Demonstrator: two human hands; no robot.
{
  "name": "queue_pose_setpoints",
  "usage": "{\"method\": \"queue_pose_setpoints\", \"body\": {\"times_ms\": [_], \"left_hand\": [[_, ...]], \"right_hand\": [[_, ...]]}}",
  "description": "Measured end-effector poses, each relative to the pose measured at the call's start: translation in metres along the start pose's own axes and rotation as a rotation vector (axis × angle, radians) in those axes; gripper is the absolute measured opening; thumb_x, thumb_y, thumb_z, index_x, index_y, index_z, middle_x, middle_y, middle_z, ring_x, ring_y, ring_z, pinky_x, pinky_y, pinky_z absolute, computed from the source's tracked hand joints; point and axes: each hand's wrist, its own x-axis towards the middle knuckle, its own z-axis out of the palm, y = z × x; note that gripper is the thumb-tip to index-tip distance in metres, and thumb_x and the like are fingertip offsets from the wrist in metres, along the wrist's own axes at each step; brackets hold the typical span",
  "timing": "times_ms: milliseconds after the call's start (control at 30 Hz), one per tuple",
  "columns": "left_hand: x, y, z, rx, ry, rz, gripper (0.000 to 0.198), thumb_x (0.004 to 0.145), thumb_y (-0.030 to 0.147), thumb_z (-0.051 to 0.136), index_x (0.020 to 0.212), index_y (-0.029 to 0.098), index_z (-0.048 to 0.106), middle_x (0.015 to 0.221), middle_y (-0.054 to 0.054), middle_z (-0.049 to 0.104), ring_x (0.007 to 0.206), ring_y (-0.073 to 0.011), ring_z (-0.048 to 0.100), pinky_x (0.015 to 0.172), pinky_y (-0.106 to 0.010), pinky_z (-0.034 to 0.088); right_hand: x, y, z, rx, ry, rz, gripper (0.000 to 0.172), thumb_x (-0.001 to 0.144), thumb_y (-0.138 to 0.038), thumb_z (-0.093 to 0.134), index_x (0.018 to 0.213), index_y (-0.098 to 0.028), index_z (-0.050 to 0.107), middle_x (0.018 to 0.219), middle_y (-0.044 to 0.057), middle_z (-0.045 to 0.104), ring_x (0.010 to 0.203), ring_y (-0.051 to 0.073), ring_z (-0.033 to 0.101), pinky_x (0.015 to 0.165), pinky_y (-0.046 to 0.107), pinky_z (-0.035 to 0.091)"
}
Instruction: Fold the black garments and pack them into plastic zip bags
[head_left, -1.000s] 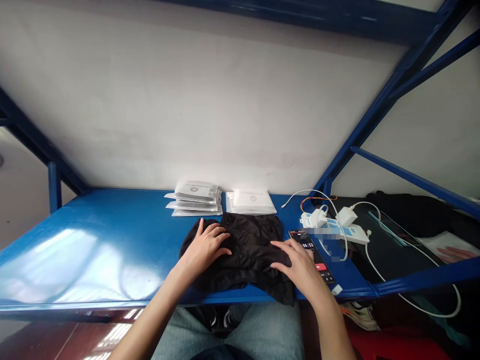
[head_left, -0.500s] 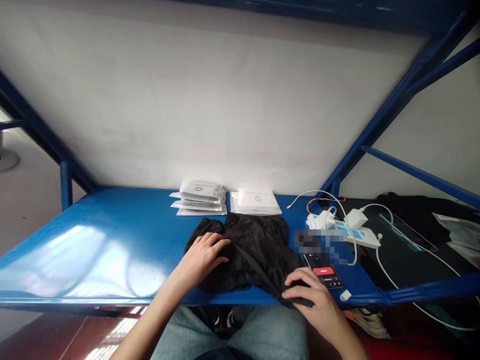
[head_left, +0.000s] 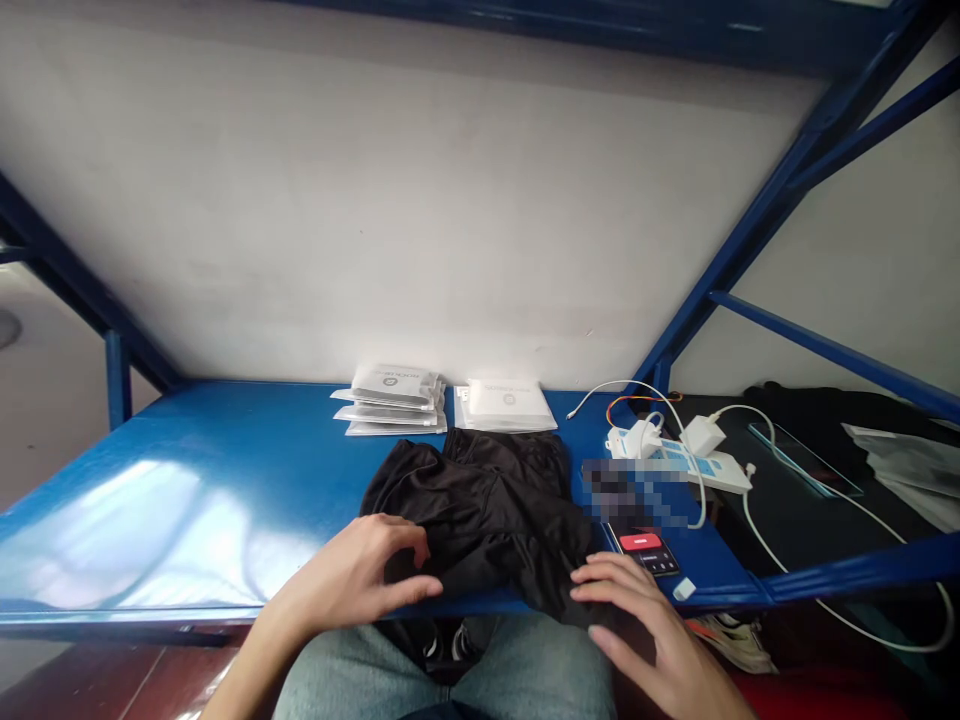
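Note:
A pair of black shorts [head_left: 487, 510] lies crumpled on the blue tabletop [head_left: 247, 440], its waistband end toward the wall and a lower part reaching over the front edge. At the lower left of the shorts is my left hand [head_left: 367, 570], thumb and bent fingers apart, with nothing held between them. My right hand [head_left: 634, 610] rests by the lower right leg of the shorts, fingers stretched out and spread, fingertips at the fabric. Behind the shorts stand a stack of frosted zip bags [head_left: 394, 400] and a separate white packet [head_left: 510, 403].
On the right are a white power strip [head_left: 720, 468] with chargers and cables, a phone [head_left: 652, 555] with a lit screen, and a small white piece [head_left: 684, 589]. A second phone [head_left: 802, 460] lies farther right. Blue metal frame bars [head_left: 742, 240] slope up at both sides.
My left hand has moved off the upper left of the shorts, down toward the table edge. My right hand has loosened its grip on the fabric and spread its fingers.

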Motion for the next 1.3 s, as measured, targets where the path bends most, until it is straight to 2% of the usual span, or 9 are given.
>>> {"method": "queue_pose_setpoints", "body": {"times_ms": [67,167,367,500,700,833,1033,1167,1300], "left_hand": [[0.011,-0.009,-0.003,-0.078,-0.022,-0.018,0.027,0.101,0.044,0.054,0.094,0.025,0.072,0.088,0.0,0.075,0.079,-0.0169,0.07,0.073,-0.027,0.053],[0.049,-0.03,0.004,0.073,0.173,-0.052,0.027,0.104,0.036,0.047,0.105,0.022,0.072,0.103,-0.006,0.074,0.097,-0.0219,0.069,0.085,-0.032,0.053],[0.1,-0.056,0.019,0.47,0.092,-0.177,0.02,0.09,0.026,0.07,0.108,0.02,0.074,0.111,-0.014,0.07,0.114,-0.0353,0.062,0.089,-0.043,0.051],[0.094,-0.054,0.005,0.386,0.155,-0.086,0.012,0.092,0.024,0.064,0.098,0.022,0.075,0.102,-0.01,0.068,0.105,-0.0307,0.063,0.088,-0.04,0.05],[0.086,-0.063,-0.01,0.288,0.226,-0.075,0.019,0.095,0.032,0.057,0.1,0.022,0.073,0.105,-0.01,0.069,0.1,-0.029,0.064,0.088,-0.04,0.051],[0.09,-0.072,-0.004,0.267,0.13,-0.169,0.029,0.094,0.048,0.062,0.096,0.021,0.073,0.096,-0.011,0.073,0.092,-0.0293,0.069,0.082,-0.037,0.052],[0.148,-0.056,0.011,0.214,0.166,-0.027,0.024,0.101,0.027,0.055,0.115,0.019,0.072,0.111,-0.012,0.072,0.1,-0.0257,0.07,0.089,-0.034,0.053],[0.183,-0.047,0.03,0.194,0.124,0.079,0.016,0.09,0.028,0.073,0.104,0.022,0.076,0.115,-0.01,0.068,0.11,-0.0262,0.066,0.097,-0.033,0.053],[0.188,-0.044,0.038,0.184,0.193,0.101,0.015,0.099,0.028,0.06,0.105,0.021,0.072,0.117,-0.01,0.065,0.112,-0.0239,0.063,0.102,-0.034,0.051]], "right_hand": [[0.017,0.003,-0.005,-0.004,0.102,0.024,0.023,0.099,-0.037,0.06,0.116,-0.035,0.074,0.123,0.006,0.073,0.122,0.029,0.064,0.105,0.047,0.053],[0.066,0.01,-0.007,-0.046,0.232,0.099,0.03,0.103,-0.039,0.048,0.118,-0.03,0.072,0.12,0.008,0.073,0.116,0.028,0.066,0.101,0.045,0.053],[0.149,0.017,-0.007,-0.186,-0.001,0.205,0.016,0.088,-0.037,0.07,0.096,-0.025,0.077,0.089,0.004,0.075,0.088,0.025,0.07,0.08,0.035,0.052],[0.157,0.024,-0.02,-0.124,-0.016,0.176,0.021,0.092,-0.043,0.063,0.085,-0.026,0.072,0.078,0.0,0.072,0.077,0.021,0.068,0.071,0.031,0.05],[0.173,0.043,-0.018,0.059,0.348,0.268,0.039,0.099,-0.056,0.043,0.113,-0.024,0.06,0.108,0.011,0.072,0.095,0.026,0.069,0.087,0.042,0.053],[0.174,0.052,-0.001,0.117,0.236,0.326,0.06,0.09,-0.06,0.061,0.136,-0.022,0.053,0.094,0.005,0.073,0.073,0.022,0.071,0.071,0.037,0.057],[0.17,0.057,0.003,0.506,0.054,0.338,0.072,0.071,-0.043,0.085,0.134,-0.02,0.06,0.095,0.006,0.078,0.082,0.024,0.075,0.074,0.038,0.061],[0.174,0.047,-0.001,0.602,0.124,0.292,0.068,0.081,-0.049,0.077,0.141,-0.025,0.054,0.102,0.007,0.08,0.096,0.027,0.076,0.083,0.042,0.062],[0.176,0.046,0.003,0.625,0.307,0.26,0.059,0.09,-0.059,0.063,0.139,-0.026,0.057,0.101,0.007,0.08,0.099,0.028,0.076,0.085,0.042,0.062]]}}
